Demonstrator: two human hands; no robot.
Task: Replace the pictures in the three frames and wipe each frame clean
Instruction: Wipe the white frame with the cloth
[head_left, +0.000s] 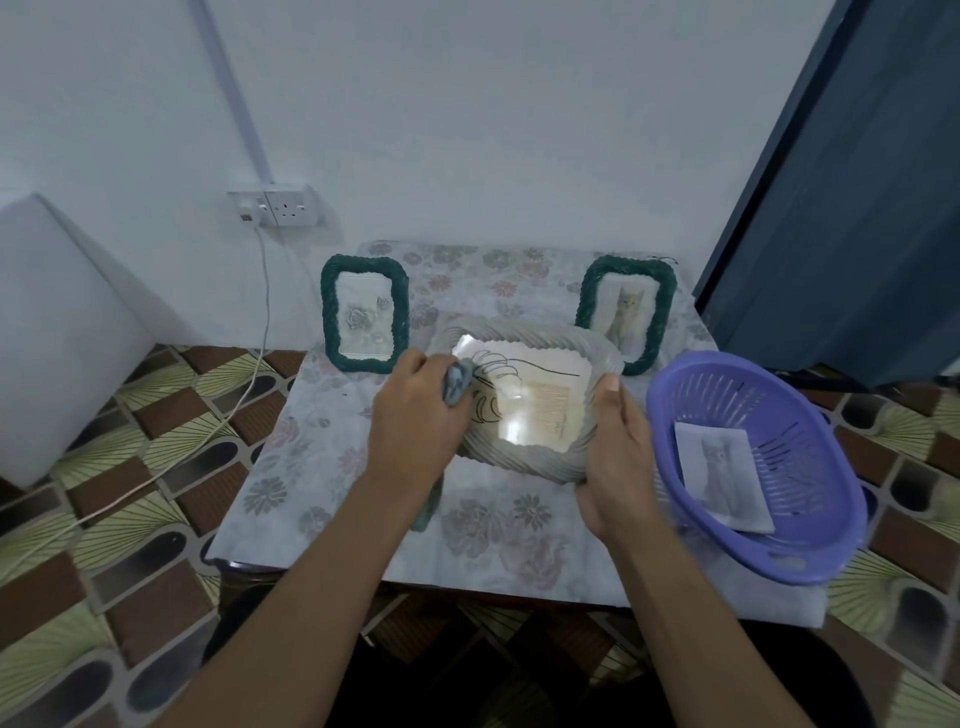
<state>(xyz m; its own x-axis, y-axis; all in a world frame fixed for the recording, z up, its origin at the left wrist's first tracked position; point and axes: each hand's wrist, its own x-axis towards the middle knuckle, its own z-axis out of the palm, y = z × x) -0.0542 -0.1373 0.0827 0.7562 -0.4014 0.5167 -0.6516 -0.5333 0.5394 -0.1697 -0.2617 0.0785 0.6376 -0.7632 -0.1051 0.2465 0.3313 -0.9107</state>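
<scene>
White frame (519, 462) sits in both hands over the middle of the table (311, 467), tipped up toward the camera, its long axis running side to side between the two grips. Left hand (415, 410) has a grey cloth (457, 382) bunched in curled fingers and presses it on the glass at the left end. Right hand (618, 457) clamps the right rim, thumb up over the front edge, fingers wrapped behind. The rest of the glass lies to the right of the cloth, toward the right hand. By this reading the wipe has to run that way, along the long axis, with the left hand working and the right only steadying.

At the back two more frames stand upright. The left green frame (363, 262) holds a rose picture. The right green frame (626, 264) holds a cat, its lower corner covered by the white one. A basket (810, 457) sits just beside the right hand, with a loose cat print (719, 467) lying in it.

Now the hard parts. Glare washes out the middle of the glass, and only a line-drawn leaf reads clearly. The left rim and the left fingertips are hidden by the hand. Whether the lower edge rests on the table or hangs just above it cannot be told. A greenish scrap (426, 512) under the left wrist is too blurred to name.
</scene>
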